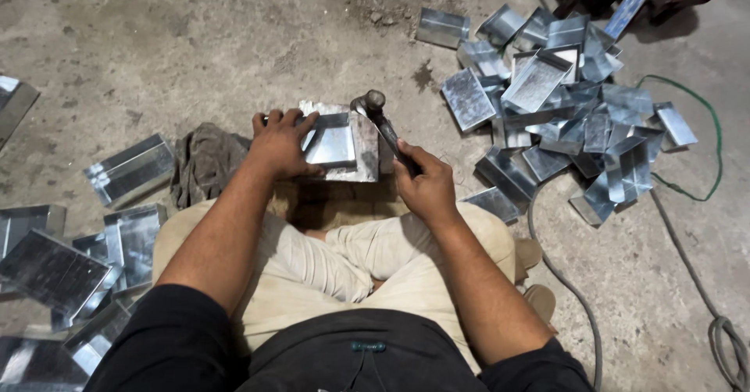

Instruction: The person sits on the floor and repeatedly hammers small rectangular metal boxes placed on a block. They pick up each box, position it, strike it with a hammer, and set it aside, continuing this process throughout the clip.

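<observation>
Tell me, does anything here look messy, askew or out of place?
Nothing looks damaged. The left hand steadies a metal tray; the right hand grips a hammer. The tray pile is jumbled, pieces tilted and overlapping, and a rag lies crumpled on the floor.

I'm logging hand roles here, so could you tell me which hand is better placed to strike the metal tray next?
Right hand: it grips the hammer over the metal tray. Left hand lies flat, steadying it.
</observation>
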